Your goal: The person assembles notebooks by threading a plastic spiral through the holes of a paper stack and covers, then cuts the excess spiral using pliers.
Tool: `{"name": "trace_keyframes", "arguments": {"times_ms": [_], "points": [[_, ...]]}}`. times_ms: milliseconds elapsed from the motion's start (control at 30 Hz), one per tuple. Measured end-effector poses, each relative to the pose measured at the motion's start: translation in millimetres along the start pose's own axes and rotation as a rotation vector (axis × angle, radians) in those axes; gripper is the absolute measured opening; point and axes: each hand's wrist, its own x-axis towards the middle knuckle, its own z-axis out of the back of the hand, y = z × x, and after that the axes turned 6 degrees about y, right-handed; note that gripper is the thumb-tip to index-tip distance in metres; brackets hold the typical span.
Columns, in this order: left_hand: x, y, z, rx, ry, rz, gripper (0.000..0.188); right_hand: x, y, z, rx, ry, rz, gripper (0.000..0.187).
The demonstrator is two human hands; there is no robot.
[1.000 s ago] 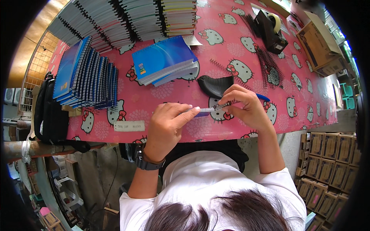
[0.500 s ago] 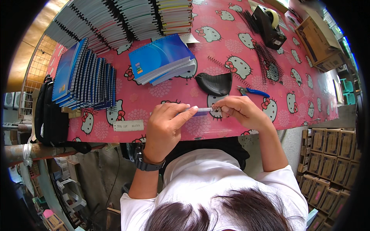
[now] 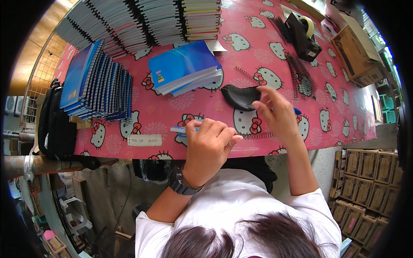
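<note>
My left hand [image 3: 208,142] is closed around a blue notebook [image 3: 179,130] at the table's near edge; its fingers hide most of it. From beside its fingertips a dark spiral wire coil [image 3: 260,136] stretches right. My right hand [image 3: 278,112] is off the notebook, fingers apart and curved, beside a black curved piece [image 3: 238,98]. Whether the fingertips touch that piece, I cannot tell. Under this hand, only a bit of the blue handle of the cutters [image 3: 297,111] shows.
Blue notebooks [image 3: 183,64] lie mid-table, with a leaning stack [image 3: 97,84] to the left. Rows of bound books [image 3: 163,21] stand behind. At right are loose coils [image 3: 301,77], a tape dispenser [image 3: 303,36] and a cardboard box [image 3: 357,49]. A black bag [image 3: 56,120] hangs at the left edge.
My right hand has left the coil and moved up and right, over the cutters. My left hand has shifted right and turned over the notebook. A length of coil now shows extending right.
</note>
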Motion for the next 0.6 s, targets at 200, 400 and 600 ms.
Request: {"name": "trace_keyframes", "arguments": {"times_ms": [200,400,600], "points": [[5,1,-1,-0.036,-0.034,-0.040,0.020,18,-6,-27,-0.405,-0.126,0.002,0.082],[2,3,-2,0.006,-0.061,-0.046,0.021,25,-4,-49,-0.461,-0.182,0.114,0.063],[0,14,1,0.046,-0.066,0.007,0.022,20,-16,-14,0.363,0.226,0.219,0.056]]}}
